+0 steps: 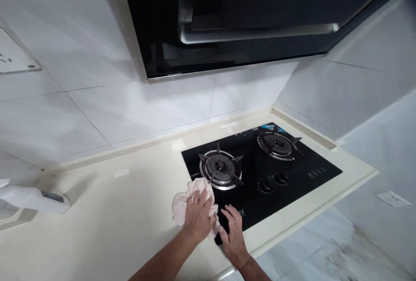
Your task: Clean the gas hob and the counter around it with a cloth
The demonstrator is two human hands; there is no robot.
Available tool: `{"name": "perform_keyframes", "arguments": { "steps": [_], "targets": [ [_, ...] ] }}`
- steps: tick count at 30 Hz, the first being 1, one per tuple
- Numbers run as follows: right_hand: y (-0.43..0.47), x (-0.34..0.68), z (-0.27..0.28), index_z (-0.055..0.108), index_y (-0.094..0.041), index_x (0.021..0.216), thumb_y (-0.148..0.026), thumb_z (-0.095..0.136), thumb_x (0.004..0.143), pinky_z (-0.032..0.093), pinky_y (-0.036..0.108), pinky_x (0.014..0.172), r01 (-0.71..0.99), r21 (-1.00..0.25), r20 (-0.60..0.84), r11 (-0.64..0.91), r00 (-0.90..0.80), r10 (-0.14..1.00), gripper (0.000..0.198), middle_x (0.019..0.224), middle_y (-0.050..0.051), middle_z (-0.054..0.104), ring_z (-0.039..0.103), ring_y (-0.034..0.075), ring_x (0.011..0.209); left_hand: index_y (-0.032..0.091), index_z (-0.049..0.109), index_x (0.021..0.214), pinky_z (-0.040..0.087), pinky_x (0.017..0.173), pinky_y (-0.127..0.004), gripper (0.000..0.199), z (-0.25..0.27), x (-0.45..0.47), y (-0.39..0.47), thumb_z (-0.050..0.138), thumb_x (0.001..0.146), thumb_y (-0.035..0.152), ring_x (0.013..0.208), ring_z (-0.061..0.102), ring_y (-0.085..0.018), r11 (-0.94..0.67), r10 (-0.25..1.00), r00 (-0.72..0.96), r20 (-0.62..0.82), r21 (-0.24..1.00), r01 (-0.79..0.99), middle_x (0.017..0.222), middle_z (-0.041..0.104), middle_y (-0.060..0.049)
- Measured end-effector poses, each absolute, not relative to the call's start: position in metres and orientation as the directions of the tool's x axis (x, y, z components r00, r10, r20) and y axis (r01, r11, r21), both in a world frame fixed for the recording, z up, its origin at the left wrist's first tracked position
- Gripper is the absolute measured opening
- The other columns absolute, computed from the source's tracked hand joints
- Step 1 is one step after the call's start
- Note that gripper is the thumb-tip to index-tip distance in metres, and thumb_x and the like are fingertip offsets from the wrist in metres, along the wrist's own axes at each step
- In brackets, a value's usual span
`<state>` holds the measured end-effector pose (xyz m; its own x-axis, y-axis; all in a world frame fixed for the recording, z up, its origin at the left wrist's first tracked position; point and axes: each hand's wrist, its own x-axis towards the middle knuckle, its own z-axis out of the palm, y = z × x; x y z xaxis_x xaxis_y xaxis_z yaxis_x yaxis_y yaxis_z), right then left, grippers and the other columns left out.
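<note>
A crumpled pale pink cloth (179,207) lies over the left edge of the black glass gas cooktop (248,196), partly on the counter. My left hand (198,217) presses down on the cloth with its fingers bent into it, just in front of the left burner (220,166). To its right, my right hand (233,235) is over the cooktop's near left corner, fingers apart and holding nothing. Its thumb is close to the cloth; whether they touch I cannot tell. The right burner (277,143) and the control knobs (273,181) lie farther right.
A dark range hood (243,51) overhangs the cooktop. The cream counter (123,216) runs along the tiled wall, with a white object (35,198) at far left. Wall sockets are at the left (16,53) and low right (393,199).
</note>
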<state>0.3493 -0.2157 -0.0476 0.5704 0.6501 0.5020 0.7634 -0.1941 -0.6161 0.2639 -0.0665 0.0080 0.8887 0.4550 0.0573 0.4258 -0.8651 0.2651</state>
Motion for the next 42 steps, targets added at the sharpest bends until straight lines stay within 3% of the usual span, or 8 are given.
{"name": "perform_keyframes", "arguments": {
  "steps": [4,9,15,19,24,31,36,42],
  "targets": [
    [-0.230,0.350,-0.047,0.049,-0.020,0.134,-0.040,0.042,0.098,0.037,0.060,0.107,0.668,-0.710,0.464,-0.222,0.682,0.566,0.042,0.139,0.016,0.047,0.042,0.031,0.133,0.031,0.047,0.141,0.026,0.112,-0.057,0.055,0.008,0.256,-0.102,0.055,0.088,0.045,0.141,0.027,-0.035,-0.882,0.376,0.926,0.017,0.312,0.352,0.158,0.033,-0.003],
    [-0.229,0.363,-0.032,0.050,-0.025,0.139,-0.040,0.037,0.100,0.036,0.051,0.113,0.678,-0.723,0.358,-0.133,0.532,0.767,0.043,0.148,0.009,0.045,0.040,0.025,0.138,0.032,0.033,0.151,0.018,0.114,-0.063,0.066,0.014,0.281,-0.130,0.053,0.090,0.042,0.142,0.026,-0.037,-0.914,0.303,0.953,-0.006,0.283,0.292,0.156,0.035,-0.008],
    [-0.197,0.395,-0.032,0.047,-0.017,0.144,-0.048,0.026,0.101,0.029,0.050,0.118,0.727,-0.599,0.180,-0.335,0.530,0.829,0.057,0.152,0.010,0.043,0.034,0.024,0.144,0.029,0.034,0.151,0.026,0.113,-0.055,0.068,0.030,0.292,-0.122,0.055,0.088,0.045,0.143,0.029,-0.033,-0.948,0.185,0.980,0.072,0.276,0.158,0.158,0.031,-0.011],
    [-0.186,0.406,-0.037,0.043,-0.015,0.146,-0.051,0.021,0.101,0.021,0.057,0.118,0.774,-0.494,0.141,-0.396,0.521,0.842,0.062,0.154,0.011,0.038,0.027,0.027,0.146,0.033,0.045,0.144,0.029,0.109,-0.054,0.058,0.017,0.207,-0.092,0.056,0.088,0.045,0.143,0.030,-0.035,-0.900,0.417,0.899,0.136,0.202,0.387,0.156,0.037,-0.008],
    [-0.151,0.390,-0.024,0.043,-0.012,0.146,-0.064,0.034,0.094,0.016,0.065,0.114,0.740,-0.504,0.082,-0.446,0.555,0.828,0.074,0.155,0.021,0.034,0.023,0.039,0.146,0.031,0.058,0.132,0.037,0.102,-0.050,0.040,-0.014,0.087,-0.057,0.044,0.095,0.037,0.134,0.044,-0.031,-0.554,0.829,0.537,0.158,0.090,0.828,0.144,0.052,-0.009],
    [-0.142,0.373,-0.006,0.053,-0.030,0.138,-0.058,0.057,0.086,0.015,0.056,0.118,0.847,-0.484,0.051,-0.220,0.278,0.959,0.060,0.161,0.008,0.026,0.015,0.034,0.149,0.026,0.062,0.125,0.035,0.105,-0.048,0.039,-0.018,0.074,-0.052,0.045,0.093,0.042,0.133,0.044,-0.028,-0.519,0.841,0.499,0.209,0.051,0.853,0.141,0.054,-0.010],
    [-0.209,0.440,-0.029,0.066,-0.024,0.118,-0.032,0.047,0.090,0.025,0.053,0.116,0.878,-0.388,0.248,-0.281,0.393,0.886,0.035,0.153,0.009,0.041,0.028,0.029,0.145,0.027,0.062,0.124,0.035,0.104,-0.049,0.039,-0.018,0.076,-0.051,0.044,0.093,0.043,0.132,0.045,-0.028,-0.501,0.854,0.483,0.190,0.055,0.864,0.141,0.054,-0.010],
    [-0.267,0.529,-0.047,0.066,-0.021,0.117,-0.033,0.042,0.091,0.031,0.054,0.111,0.859,-0.329,0.294,-0.392,0.487,0.822,0.038,0.148,0.012,0.042,0.035,0.030,0.140,0.028,0.062,0.124,0.034,0.105,-0.048,0.039,-0.016,0.078,-0.052,0.046,0.092,0.041,0.131,0.045,-0.028,-0.494,0.860,0.476,0.183,0.063,0.867,0.140,0.054,-0.009]
  ]
}}
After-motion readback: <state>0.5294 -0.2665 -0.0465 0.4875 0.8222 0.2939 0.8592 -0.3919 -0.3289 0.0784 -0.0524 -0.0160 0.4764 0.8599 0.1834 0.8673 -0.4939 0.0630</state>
